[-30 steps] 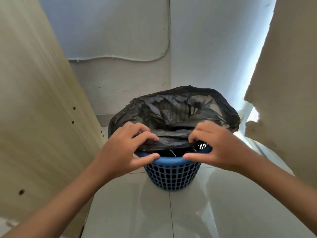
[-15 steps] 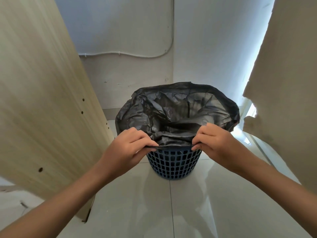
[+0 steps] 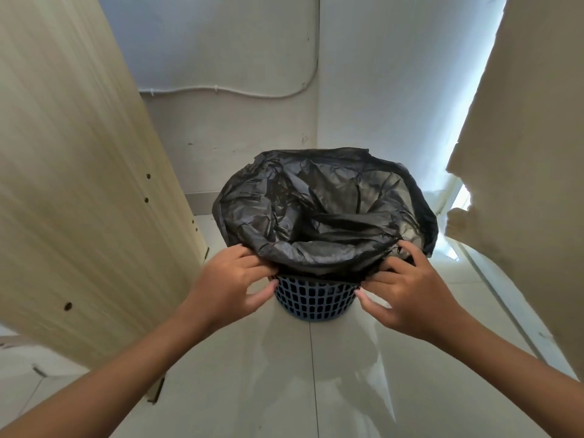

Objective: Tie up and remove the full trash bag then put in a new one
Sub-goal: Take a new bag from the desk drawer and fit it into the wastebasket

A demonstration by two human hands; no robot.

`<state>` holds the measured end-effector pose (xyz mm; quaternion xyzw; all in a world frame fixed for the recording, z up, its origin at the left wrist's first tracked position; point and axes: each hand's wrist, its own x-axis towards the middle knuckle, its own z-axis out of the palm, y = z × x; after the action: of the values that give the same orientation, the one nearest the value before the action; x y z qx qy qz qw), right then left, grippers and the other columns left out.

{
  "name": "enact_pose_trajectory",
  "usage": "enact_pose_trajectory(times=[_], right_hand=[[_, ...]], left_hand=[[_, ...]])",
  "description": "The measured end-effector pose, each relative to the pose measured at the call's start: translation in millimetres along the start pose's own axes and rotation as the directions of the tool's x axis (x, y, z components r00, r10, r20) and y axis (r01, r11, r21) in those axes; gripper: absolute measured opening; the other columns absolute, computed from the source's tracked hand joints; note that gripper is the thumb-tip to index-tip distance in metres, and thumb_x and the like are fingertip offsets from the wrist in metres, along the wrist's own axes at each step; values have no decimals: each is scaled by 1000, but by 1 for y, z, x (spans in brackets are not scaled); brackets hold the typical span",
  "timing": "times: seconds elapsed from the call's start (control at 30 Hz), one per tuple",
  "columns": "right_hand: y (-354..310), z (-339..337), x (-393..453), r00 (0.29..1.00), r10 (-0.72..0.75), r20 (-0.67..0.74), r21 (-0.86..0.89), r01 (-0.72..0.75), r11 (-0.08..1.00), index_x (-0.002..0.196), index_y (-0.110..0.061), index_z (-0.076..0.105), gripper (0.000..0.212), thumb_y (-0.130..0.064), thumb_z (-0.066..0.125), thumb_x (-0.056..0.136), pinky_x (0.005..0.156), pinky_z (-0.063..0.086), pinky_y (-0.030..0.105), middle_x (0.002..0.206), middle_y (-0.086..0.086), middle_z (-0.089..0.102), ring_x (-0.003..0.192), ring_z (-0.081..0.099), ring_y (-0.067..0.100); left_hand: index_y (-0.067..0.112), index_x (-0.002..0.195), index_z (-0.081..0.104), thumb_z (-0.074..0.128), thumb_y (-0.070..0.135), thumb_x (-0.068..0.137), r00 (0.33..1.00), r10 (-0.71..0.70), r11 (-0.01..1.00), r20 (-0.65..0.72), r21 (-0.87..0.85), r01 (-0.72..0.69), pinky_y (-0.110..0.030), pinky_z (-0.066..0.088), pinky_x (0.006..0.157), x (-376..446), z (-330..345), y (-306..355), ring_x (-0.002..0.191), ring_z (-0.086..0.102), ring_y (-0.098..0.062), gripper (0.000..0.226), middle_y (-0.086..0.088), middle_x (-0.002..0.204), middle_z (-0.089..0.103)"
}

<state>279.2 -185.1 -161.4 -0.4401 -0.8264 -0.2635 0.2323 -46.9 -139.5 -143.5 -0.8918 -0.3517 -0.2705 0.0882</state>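
On a pale tiled floor (image 3: 221, 390), left hand (image 3: 227, 286) and right hand (image 3: 407, 292) pinch the black bag (image 3: 316, 216) hem over the blue basket (image 3: 313, 298), likely fitting the liner; pressing it down comes next.

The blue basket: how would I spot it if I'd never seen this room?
Look to the corner where the two pale walls meet, between the wooden panel and the torn board. On the tiled floor stands the blue basket, lattice-sided, with a black bag ballooning over its rim.

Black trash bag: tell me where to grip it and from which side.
Grip the black trash bag at its folded-over edge on the near rim of the blue basket, from both sides. There the plastic hangs loose outside the mesh, where the left hand and right hand pinch it.
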Motion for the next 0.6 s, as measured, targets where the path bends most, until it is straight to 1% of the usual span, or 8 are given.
enact_pose_trajectory(times=[0.07,0.13,0.23,0.33,0.4,0.47,0.53,0.6], right_hand=[[2,-10,6,990,45,-135,75,-35,997,52,-17,66,39,-30,65,88,94,45,49,51,-6,62,53,59,19],[5,-25,21,962,117,-246,157,-79,984,45,-16,53,45,-23,63,88,79,45,45,44,-3,50,45,49,21],[15,-35,54,921,269,-283,260,-197,945,51,-12,50,43,-20,55,93,68,39,39,48,2,47,50,42,24],[45,-19,91,860,511,12,381,-476,793,81,-15,68,19,-25,58,94,76,42,30,79,-2,63,83,52,15],[67,-1,107,810,534,244,310,-587,748,111,-15,70,24,-29,59,94,90,42,29,109,1,67,109,53,16],[82,12,114,688,577,440,236,-709,664,131,-12,61,44,-32,60,92,105,41,38,133,10,61,126,51,27],[86,19,114,538,599,593,142,-802,580,142,-13,51,56,-34,60,91,112,37,44,144,13,52,132,47,34],[87,25,114,488,605,629,24,-790,613,142,-19,49,59,-40,58,87,112,36,47,145,14,49,131,44,37]], left_hand=[[24,96,82,71,33,88,996,-45,997,-81,-73,39,-37,52,75,1,-9,2,87,69,-12,16,13,92,77],[23,93,82,71,28,87,979,-58,994,-195,-105,38,-38,48,70,9,-22,4,79,65,-15,14,13,83,74],[22,111,75,66,21,91,951,-197,972,-237,-175,157,-30,46,80,38,-37,7,94,56,-16,21,11,102,70],[34,132,61,54,37,98,829,-548,833,-113,-167,528,-28,34,106,68,-34,-6,129,41,-16,34,9,140,51],[35,141,52,50,44,98,703,-709,685,56,-182,706,-39,30,115,82,-27,-20,142,33,-21,44,4,154,39],[29,149,44,47,46,100,608,-754,565,247,-228,793,-40,33,113,89,-20,-34,142,39,-23,52,0,155,39],[25,149,42,45,47,100,515,-757,444,401,-262,857,-38,41,108,88,-12,-46,132,51,-26,54,-2,148,51],[23,143,46,42,54,94,447,-775,408,446,-187,894,-44,46,105,86,-7,-51,121,58,-32,58,-7,139,59]])
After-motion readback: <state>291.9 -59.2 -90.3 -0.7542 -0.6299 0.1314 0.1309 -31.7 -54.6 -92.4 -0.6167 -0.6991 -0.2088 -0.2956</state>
